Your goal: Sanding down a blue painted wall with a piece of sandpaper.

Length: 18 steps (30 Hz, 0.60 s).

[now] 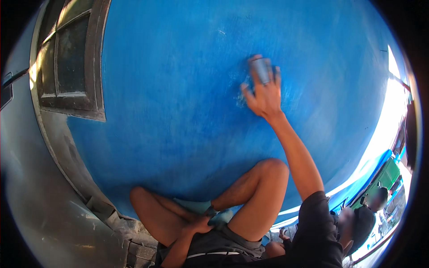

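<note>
My right hand (267, 95) is raised against a blue painted wall (174, 80), fingers spread and slightly blurred. A small grey sheet (262, 71), which looks like folded sandpaper, lies across the middle fingers and is held there. Around that hand the paint shows pale scuffs and whitish scratches (239, 99). Down in my lap, my left hand (200, 225) rests low between my bent legs, near the ankle (211, 211). Its fingers are partly hidden, and whether they hold anything cannot be told.
A wooden-framed window (72, 60) is set in the wall at upper left. A grey metallic panel (43, 167) curves along the left side. Stone or brick blocks (139, 251) lie below it. Close by my right arm sits another person (363, 227), with someone else behind.
</note>
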Available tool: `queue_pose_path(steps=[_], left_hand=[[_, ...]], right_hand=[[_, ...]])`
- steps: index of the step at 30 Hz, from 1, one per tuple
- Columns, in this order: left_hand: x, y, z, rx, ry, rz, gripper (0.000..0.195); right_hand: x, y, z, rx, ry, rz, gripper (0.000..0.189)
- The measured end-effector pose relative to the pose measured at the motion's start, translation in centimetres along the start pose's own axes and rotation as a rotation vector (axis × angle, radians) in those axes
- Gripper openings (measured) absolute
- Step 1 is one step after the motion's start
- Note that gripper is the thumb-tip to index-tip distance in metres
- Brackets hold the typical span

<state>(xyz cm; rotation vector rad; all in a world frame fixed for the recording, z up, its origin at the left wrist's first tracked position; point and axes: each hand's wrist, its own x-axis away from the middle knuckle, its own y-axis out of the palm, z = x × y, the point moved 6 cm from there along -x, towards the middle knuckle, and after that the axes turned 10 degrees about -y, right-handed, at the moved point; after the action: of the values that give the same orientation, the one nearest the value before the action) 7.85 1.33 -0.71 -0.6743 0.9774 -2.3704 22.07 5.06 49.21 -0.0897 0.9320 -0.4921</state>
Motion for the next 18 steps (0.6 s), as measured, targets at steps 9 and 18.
queue_pose_path(steps=[9,18], left_hand=[[-0.5,0.8,-0.7,0.022,0.049,0.063,0.069],[0.6,0.2,0.1,0.023,0.045,0.086,0.066]], right_hand=[[1.1,-0.8,-0.5,-0.105,0.079,0.229,0.072],[2.3,0.6,-3.4,-0.123,-0.139,0.017,0.071]])
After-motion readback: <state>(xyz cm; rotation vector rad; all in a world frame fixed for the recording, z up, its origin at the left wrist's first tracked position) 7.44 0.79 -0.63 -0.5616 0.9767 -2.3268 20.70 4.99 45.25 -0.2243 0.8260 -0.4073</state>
